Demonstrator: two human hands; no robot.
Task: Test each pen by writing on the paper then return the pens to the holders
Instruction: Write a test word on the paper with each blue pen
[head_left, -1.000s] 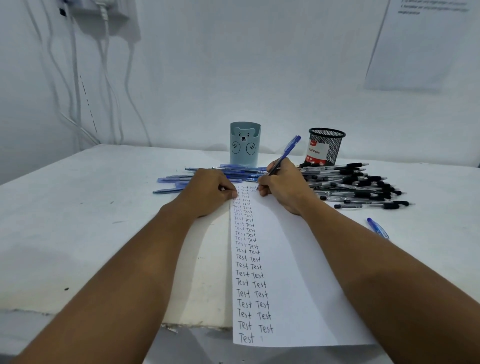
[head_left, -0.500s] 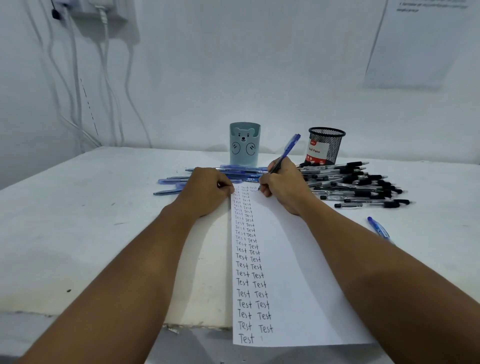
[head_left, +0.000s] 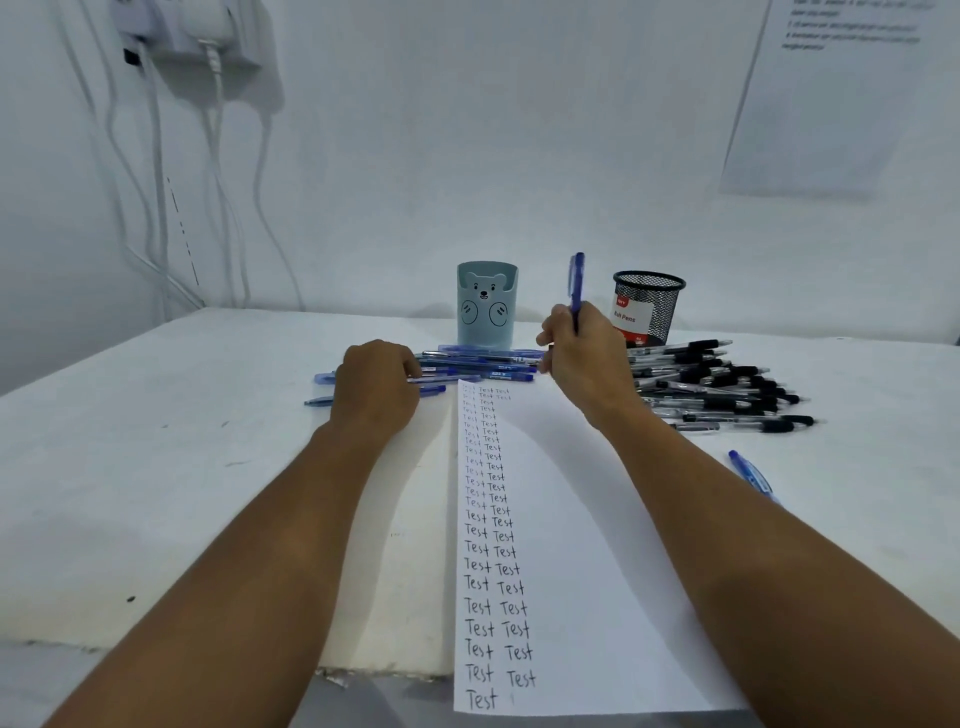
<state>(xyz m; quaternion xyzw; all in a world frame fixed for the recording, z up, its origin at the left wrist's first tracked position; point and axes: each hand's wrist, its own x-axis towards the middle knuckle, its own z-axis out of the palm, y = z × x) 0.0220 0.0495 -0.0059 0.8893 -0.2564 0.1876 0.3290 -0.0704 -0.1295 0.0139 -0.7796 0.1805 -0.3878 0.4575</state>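
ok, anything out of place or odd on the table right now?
One blue pen lies alone at the right, apart from both piles. The paper overhangs the table's near edge. Both holders, the bear cup and the mesh cup, look empty, with pens loose in front.

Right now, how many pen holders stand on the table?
2: the blue bear holder behind the blue pens, and the black mesh holder to its right, behind the black pens. None seems hidden.
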